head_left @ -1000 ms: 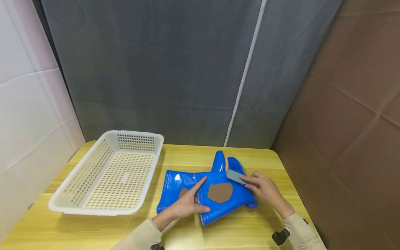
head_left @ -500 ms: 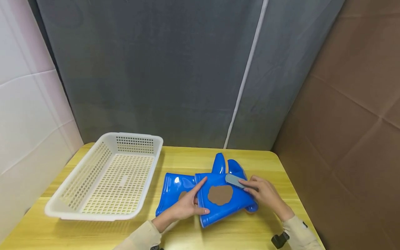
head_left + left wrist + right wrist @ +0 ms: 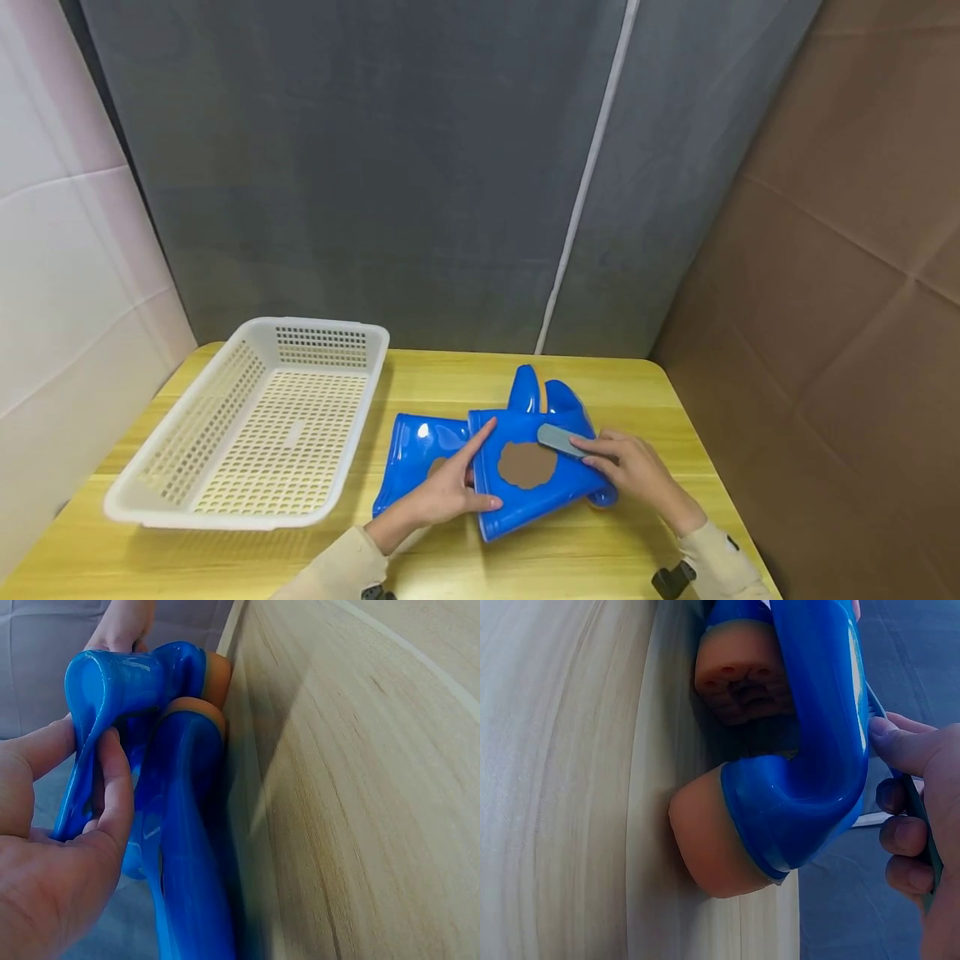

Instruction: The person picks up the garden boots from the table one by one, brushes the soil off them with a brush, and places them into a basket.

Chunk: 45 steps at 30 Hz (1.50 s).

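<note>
Two blue boots with orange soles lie on the table, one partly over the other. The upper boot (image 3: 540, 502) has a brown patch (image 3: 527, 465) on its shaft; the lower boot (image 3: 420, 450) shows part of another. My left hand (image 3: 442, 496) grips the upper boot's open top edge, and in the left wrist view the fingers (image 3: 114, 787) are inside the opening with the thumb outside. My right hand (image 3: 637, 471) holds a grey-green brush (image 3: 558, 440) against the shaft, just right of the patch. In the right wrist view the hand (image 3: 922, 802) curls round its handle.
A white perforated basket (image 3: 348, 433) stands on the left of the yellow wooden table (image 3: 442, 375). Grey cloth (image 3: 375, 167) hangs behind, white cloth (image 3: 67, 250) at the left, brown cloth (image 3: 840, 292) at the right.
My right hand has moved the brush slightly left and down along the shaft, closer to the brown patch. My left hand keeps its hold on the boot's edge.
</note>
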Motion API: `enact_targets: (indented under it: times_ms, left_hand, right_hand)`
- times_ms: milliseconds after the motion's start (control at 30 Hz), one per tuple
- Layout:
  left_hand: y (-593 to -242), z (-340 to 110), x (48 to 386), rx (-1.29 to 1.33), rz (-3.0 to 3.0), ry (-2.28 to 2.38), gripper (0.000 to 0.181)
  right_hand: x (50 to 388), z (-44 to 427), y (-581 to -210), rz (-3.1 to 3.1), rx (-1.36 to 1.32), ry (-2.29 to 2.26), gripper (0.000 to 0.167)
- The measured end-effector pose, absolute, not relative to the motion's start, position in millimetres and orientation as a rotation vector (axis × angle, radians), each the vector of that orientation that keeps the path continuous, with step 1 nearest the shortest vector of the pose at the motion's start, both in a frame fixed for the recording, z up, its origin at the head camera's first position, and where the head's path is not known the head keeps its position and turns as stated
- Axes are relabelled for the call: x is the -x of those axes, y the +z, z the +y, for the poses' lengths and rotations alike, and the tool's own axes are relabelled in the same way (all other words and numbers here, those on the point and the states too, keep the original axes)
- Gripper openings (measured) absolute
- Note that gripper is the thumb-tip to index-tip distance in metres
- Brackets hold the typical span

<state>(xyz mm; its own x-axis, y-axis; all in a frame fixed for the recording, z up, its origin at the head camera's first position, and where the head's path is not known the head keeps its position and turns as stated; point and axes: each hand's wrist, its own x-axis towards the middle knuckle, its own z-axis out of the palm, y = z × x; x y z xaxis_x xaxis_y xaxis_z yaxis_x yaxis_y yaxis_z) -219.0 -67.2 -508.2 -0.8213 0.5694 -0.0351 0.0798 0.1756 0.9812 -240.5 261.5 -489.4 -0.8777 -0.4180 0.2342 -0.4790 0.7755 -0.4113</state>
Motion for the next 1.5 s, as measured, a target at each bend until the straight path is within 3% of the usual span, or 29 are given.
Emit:
enact_targets:
  times_ms: [900, 1200, 1500]
  left_hand:
    - [-508.7, -73.3, 218.0, -0.627, 2.096, 1.652, 0.107]
    - [-508.1, -73.0, 219.6, -0.595, 2.157, 1.613, 0.107]
    - [-509.2, -71.5, 219.2, -0.629, 2.147, 1.609, 0.106]
  right_hand:
    - [215.3, 258.7, -485.5, -2.769, -0.905, 0.740, 0.031]
    - [238.2, 256.1, -478.4, -2.705, -0.761, 0.772, 0.038]
    - [253.6, 255.4, -477.4, -2.721, -0.806, 0.637, 0.041]
